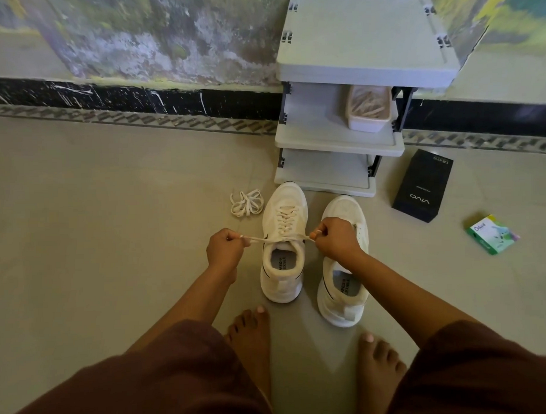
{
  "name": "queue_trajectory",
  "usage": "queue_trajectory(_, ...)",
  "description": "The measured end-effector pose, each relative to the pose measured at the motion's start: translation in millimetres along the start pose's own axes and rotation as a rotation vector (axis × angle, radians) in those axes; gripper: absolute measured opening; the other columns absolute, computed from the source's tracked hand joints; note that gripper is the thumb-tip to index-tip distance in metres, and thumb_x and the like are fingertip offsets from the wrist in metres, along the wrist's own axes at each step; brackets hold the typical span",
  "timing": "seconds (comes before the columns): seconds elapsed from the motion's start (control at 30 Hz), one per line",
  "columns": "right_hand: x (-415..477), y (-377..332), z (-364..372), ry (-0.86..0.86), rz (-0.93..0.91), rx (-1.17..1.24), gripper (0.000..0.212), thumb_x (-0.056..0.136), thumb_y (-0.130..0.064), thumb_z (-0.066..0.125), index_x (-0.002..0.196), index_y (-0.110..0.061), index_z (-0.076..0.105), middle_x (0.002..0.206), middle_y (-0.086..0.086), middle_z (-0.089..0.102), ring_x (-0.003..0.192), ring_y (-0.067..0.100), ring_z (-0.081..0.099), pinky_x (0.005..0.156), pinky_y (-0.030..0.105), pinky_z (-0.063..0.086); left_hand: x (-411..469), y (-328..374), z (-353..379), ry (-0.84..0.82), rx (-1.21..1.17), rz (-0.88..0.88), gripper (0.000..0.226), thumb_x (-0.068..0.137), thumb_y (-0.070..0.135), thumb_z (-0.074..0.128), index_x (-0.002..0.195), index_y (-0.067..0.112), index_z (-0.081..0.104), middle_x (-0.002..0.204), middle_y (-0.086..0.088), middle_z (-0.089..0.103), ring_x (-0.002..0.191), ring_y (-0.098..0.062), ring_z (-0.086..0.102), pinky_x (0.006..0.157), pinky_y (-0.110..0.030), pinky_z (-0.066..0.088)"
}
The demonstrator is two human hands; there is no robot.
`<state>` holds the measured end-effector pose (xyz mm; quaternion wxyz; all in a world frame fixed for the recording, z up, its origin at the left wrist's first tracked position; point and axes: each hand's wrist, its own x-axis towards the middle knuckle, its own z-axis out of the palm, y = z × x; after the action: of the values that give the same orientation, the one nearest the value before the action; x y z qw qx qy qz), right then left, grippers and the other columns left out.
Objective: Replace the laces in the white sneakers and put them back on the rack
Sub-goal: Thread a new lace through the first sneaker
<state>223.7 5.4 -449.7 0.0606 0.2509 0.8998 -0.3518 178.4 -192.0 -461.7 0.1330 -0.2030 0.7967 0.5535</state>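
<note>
Two white sneakers stand on the floor in front of a grey rack (334, 136). The left sneaker (284, 243) is laced up its tongue. My left hand (225, 248) pinches one end of its lace (260, 239) and my right hand (336, 238) pinches the other end, with the lace stretched taut across the shoe's opening. The right sneaker (345, 284) lies partly under my right hand and wrist, so its lacing is hidden. A loose bundle of white laces (247, 203) lies on the floor left of the laced shoe's toe.
A pale tub (369, 110) holding more laces sits on the rack's middle shelf. A black phone box (422, 186) and a small green box (492, 234) lie on the floor to the right. My bare feet (250, 340) are just behind the shoes. A wall with black skirting runs behind.
</note>
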Motion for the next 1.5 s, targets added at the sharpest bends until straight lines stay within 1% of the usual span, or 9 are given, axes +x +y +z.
queue_trajectory(0.23, 2.5, 4.0, 2.3, -0.014, -0.019, -0.027, 0.014, 0.088, -0.009, 0.057, 0.090, 0.001, 0.066, 0.066, 0.002, 0.051, 0.055, 0.009, 0.043, 0.063, 0.024, 0.046, 1.2, 0.8, -1.1, 0.009, 0.054, 0.028, 0.020, 0.079, 0.005, 0.069, 0.066, 0.014, 0.055, 0.069, -0.002, 0.058, 0.069, -0.019, 0.054, 0.067, -0.030, 0.044)
queue_trajectory(0.33, 2.0, 5.3, 4.6, -0.013, -0.045, -0.025, 0.011, 0.088, -0.010, 0.056, 0.089, -0.002, 0.064, 0.063, -0.003, 0.048, 0.056, 0.009, 0.043, 0.057, 0.015, 0.038, 1.0, 1.4, -2.1, -0.024, 0.051, 0.056, 0.021, 0.083, 0.004, 0.065, 0.069, 0.013, 0.052, 0.071, -0.004, 0.062, 0.065, -0.017, 0.062, 0.057, -0.026, 0.044)
queue_trajectory(0.77, 0.8, 5.3, 1.0, -0.040, -0.053, -0.057, 0.009, 0.090, -0.011, 0.054, 0.087, -0.006, 0.062, 0.070, 0.001, 0.051, 0.067, 0.012, 0.047, 0.073, 0.029, 0.047, 1.8, 3.8, -6.3, -0.102, 0.103, 0.108, 0.020, 0.085, 0.001, 0.060, 0.071, 0.011, 0.050, 0.073, -0.008, 0.063, 0.060, -0.015, 0.063, 0.058, -0.025, 0.049)
queue_trajectory(0.97, -3.3, 1.5, -2.9, -0.077, -0.052, -0.081, 0.010, 0.090, -0.010, 0.053, 0.080, -0.011, 0.056, 0.075, 0.004, 0.053, 0.069, 0.014, 0.048, 0.070, 0.027, 0.045, 1.7, 4.5, -9.4, -0.118, 0.171, 0.138, 0.020, 0.084, 0.001, 0.062, 0.070, 0.011, 0.051, 0.069, -0.007, 0.061, 0.058, -0.013, 0.059, 0.058, -0.025, 0.050)
queue_trajectory(1.2, -10.2, -0.8, -2.3, -0.035, -0.082, -0.053, 0.022, 0.089, -0.011, 0.052, 0.069, -0.017, 0.048, 0.072, 0.003, 0.053, 0.067, 0.015, 0.050, 0.064, 0.026, 0.039, -1.5, 3.9, -6.7, -0.097, 0.172, 0.188, 0.016, 0.085, 0.005, 0.061, 0.074, 0.012, 0.054, 0.077, -0.007, 0.064, 0.065, -0.014, 0.063, 0.072, -0.034, 0.052)
queue_trajectory(1.27, -12.2, -2.6, -1.9, -0.070, -0.093, -0.053, 0.011, 0.092, -0.016, 0.051, 0.081, -0.016, 0.054, 0.083, 0.007, 0.059, 0.079, 0.022, 0.056, 0.067, 0.027, 0.041, -4.2, 5.2, -5.7, -0.151, 0.153, 0.186, 0.012, 0.088, 0.006, 0.058, 0.080, 0.015, 0.057, 0.084, -0.007, 0.065, 0.070, -0.014, 0.063, 0.070, -0.032, 0.052)
queue_trajectory(1.3, -13.0, -5.3, -1.4, -0.120, -0.110, -0.045, 0.011, 0.092, -0.019, 0.051, 0.099, -0.012, 0.057, 0.096, 0.011, 0.063, 0.090, 0.025, 0.059, 0.072, 0.029, 0.044, -5.1, 6.3, -5.3, -0.215, 0.135, 0.174, 0.012, 0.089, 0.008, 0.056, 0.085, 0.019, 0.059, 0.088, -0.005, 0.065, 0.076, -0.015, 0.063, 0.069, -0.030, 0.053)
queue_trajectory(1.37, -15.5, -10.9, 2.2, -0.236, -0.130, -0.055, 0.044, 0.093, -0.024, 0.053, 0.133, -0.008, 0.043, 0.122, 0.014, 0.059, 0.111, 0.029, 0.056, 0.088, 0.033, 0.045, -8.8, 8.1, -4.4, -0.395, 0.097, 0.142, 0.017, 0.090, 0.013, 0.057, 0.099, 0.027, 0.060, 0.098, 0.000, 0.064, 0.088, -0.014, 0.062, 0.069, -0.027, 0.055)
queue_trajectory(1.5, -18.2, -19.0, 10.1, -0.259, -0.191, -0.142, 0.052, 0.092, -0.026, 0.055, 0.138, -0.006, 0.040, 0.130, 0.017, 0.054, 0.117, 0.032, 0.053, 0.093, 0.032, 0.042, -12.0, 7.1, -3.4, -0.487, 0.243, 0.247, 0.038, 0.081, 0.013, 0.071, 0.117, 0.020, 0.063, 0.115, -0.001, 0.064, 0.104, -0.016, 0.061, 0.088, -0.034, 0.053)
